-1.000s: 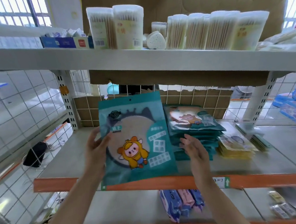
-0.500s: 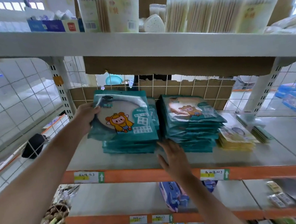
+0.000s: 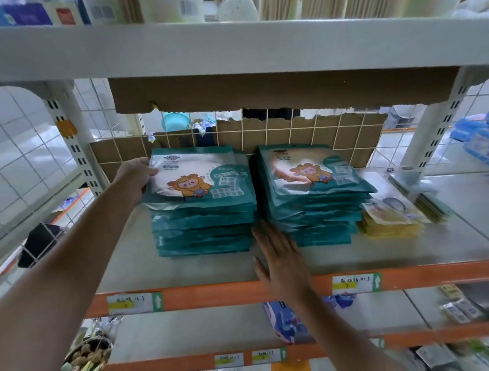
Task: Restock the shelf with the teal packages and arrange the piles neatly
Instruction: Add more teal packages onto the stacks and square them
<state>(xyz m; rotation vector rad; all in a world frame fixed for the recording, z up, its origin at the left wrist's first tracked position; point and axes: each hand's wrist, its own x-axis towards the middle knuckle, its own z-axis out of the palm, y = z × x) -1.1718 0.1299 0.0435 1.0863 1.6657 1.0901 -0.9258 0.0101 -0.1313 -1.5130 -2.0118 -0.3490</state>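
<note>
Two piles of teal packages stand side by side on the grey middle shelf. The top teal package, printed with an orange cartoon figure, lies on the left pile. My left hand grips that package's upper left corner, thumb on top. The right pile stands a narrow gap away. My right hand lies flat with straight fingers on the shelf, its fingertips touching the lower left corner of the right pile.
A low stack of yellow packets sits to the right of the teal piles. Brown cardboard lines the wire grid behind. The upper shelf holds cotton-swab tubs. Blue packs lie on the shelf below.
The left hand has carried the teal package from the front edge back onto the left pile and laid it flat. The right hand dropped from the right pile's side to its base.
</note>
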